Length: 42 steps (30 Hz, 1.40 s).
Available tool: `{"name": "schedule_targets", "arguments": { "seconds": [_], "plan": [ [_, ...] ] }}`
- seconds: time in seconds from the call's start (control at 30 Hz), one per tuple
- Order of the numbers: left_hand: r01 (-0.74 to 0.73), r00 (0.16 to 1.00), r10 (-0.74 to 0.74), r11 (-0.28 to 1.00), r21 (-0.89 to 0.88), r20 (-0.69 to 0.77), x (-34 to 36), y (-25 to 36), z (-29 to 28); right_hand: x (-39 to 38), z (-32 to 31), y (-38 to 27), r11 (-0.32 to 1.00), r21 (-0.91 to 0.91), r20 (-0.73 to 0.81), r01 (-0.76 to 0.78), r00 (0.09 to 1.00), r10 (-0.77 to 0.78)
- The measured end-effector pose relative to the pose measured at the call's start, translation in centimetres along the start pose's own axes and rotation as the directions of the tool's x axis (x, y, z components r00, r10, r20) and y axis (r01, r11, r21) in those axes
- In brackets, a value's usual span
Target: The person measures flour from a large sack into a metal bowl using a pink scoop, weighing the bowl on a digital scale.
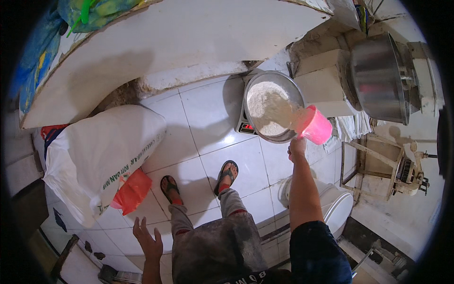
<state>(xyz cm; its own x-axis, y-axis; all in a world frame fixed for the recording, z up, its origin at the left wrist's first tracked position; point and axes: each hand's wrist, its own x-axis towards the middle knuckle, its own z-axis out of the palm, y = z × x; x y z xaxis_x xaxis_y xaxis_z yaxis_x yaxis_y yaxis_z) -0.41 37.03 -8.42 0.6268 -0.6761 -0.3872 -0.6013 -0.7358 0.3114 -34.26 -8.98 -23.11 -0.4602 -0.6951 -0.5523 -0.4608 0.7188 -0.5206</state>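
My right hand (297, 147) is closed round the handle of a pink plastic scoop or jug (318, 128). The scoop is tipped over the right rim of a round metal basin (294, 88), and pale flour streams from its mouth. White flour (267, 106) lies heaped in the basin. Beneath the basin, a digital scale (246, 128) with a red lit display stands on the tiles. My left hand (150, 240) hangs low at my left side, fingers spread, holding nothing. Nearest to it is a red plastic bag (134, 190) beside a large white sack (109, 146).
A big steel mixer bowl (379, 78) stands at the far right. Below it is a metal-framed machine (402, 173). A white lidded bucket (338, 210) sits beside my right forearm. A white worktop (198, 35) spans the far side, with blue and green bags (42, 52) at its left end.
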Motion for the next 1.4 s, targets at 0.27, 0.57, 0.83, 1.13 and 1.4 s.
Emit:
{"name": "schedule_targets", "arguments": {
  "seconds": [0.27, 0.57, 0.83, 1.13, 1.4],
  "plan": [
    [0.033, 0.999, -0.033, 0.999, -0.026, 0.009, 0.2, 0.0, -0.1, -1.8, -2.3, -1.4, 0.848, 0.516, 0.253, -0.120, 0.967, -0.017],
    [0.035, 0.999, -0.034, 0.999, -0.026, 0.016, 0.1, -0.3, -0.3, -3.2, -2.3, -0.9, 0.848, 0.519, 0.261, -0.107, 0.964, -0.038],
    [0.046, 0.999, -0.045, 0.999, -0.028, 0.020, 0.1, -1.0, 0.1, -3.3, -1.5, -0.9, 0.897, 0.438, 0.211, -0.058, 0.977, -0.040],
    [0.037, 0.999, -0.036, 0.998, -0.043, 0.015, 0.2, -1.0, 0.1, -4.0, -1.5, -1.6, 0.851, 0.524, 0.205, -0.036, 0.975, -0.086],
    [0.191, 0.980, -0.197, 0.970, -0.153, -0.021, -2.3, -4.8, 1.0, -16.1, -3.5, -6.6, 0.776, 0.610, 0.563, -0.160, 0.776, -0.283]
  ]
}}
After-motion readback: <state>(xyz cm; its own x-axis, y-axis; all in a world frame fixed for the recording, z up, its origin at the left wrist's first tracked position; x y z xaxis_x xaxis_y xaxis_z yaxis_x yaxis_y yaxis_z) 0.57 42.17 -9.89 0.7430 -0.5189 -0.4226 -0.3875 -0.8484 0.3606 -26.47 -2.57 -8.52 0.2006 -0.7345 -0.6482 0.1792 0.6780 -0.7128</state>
